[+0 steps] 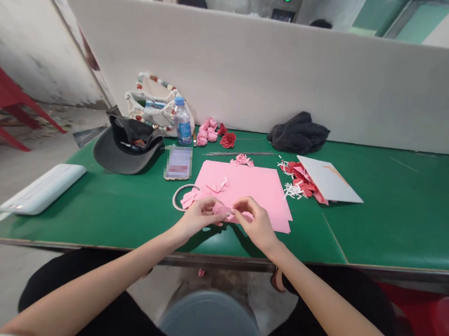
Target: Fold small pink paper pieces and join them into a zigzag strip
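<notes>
My left hand [201, 218] and my right hand [254, 222] meet low over the front edge of a large pink paper sheet [242, 186]. Between their fingertips they pinch a small folded piece of pink paper [221, 209]. Loose pink paper cutouts [216, 186] lie on the sheet, and another pink piece [190, 199] rests near its left corner. A pale ring [181, 196] lies on the green table just left of my left hand.
Behind the sheet are pink paper flowers [207, 133], a red paper rose [228, 139] and thin wires [240, 154]. Red and white scraps [297, 179] sit beside a white card [329, 179]. A phone [178, 163], a grey cap [125, 150], a water bottle [183, 121], a beaded bag [152, 104] and dark cloth [297, 133] stand along the low wall [230, 63].
</notes>
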`<state>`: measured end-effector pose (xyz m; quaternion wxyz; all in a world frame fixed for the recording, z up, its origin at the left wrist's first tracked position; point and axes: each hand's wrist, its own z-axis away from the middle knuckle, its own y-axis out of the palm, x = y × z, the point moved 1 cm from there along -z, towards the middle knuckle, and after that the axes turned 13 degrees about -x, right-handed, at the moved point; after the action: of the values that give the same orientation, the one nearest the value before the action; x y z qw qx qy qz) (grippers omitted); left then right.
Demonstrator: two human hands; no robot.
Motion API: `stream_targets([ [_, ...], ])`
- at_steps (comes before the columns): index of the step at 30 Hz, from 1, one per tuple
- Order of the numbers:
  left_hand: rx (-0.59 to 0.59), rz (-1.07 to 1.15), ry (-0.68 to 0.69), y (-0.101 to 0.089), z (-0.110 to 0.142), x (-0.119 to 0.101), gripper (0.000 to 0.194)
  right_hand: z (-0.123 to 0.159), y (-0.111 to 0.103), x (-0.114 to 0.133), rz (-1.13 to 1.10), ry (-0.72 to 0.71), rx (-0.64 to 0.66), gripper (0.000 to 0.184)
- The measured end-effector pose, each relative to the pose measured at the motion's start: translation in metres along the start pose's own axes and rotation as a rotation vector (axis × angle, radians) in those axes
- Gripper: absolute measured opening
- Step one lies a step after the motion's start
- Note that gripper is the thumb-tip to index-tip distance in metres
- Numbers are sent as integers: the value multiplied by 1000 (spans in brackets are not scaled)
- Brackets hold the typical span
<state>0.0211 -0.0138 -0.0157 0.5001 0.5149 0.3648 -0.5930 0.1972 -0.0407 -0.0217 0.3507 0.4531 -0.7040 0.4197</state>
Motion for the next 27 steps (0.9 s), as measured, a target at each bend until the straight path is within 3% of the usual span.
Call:
stream_targets([
  [3,5,43,-31,0,0,2,33,1,0,1,127,-159,-26,4],
  [6,-3,96,-72,-1,0,5,32,3,1,2,177,-224,-35,5],
  [16,13,147,-100,-2,-3,15,31,5,6,-2,81,-71,-46,7],
  [27,-14,107,-78,-1,-3,12,30,3,3,0,30,-7,7,10],
])
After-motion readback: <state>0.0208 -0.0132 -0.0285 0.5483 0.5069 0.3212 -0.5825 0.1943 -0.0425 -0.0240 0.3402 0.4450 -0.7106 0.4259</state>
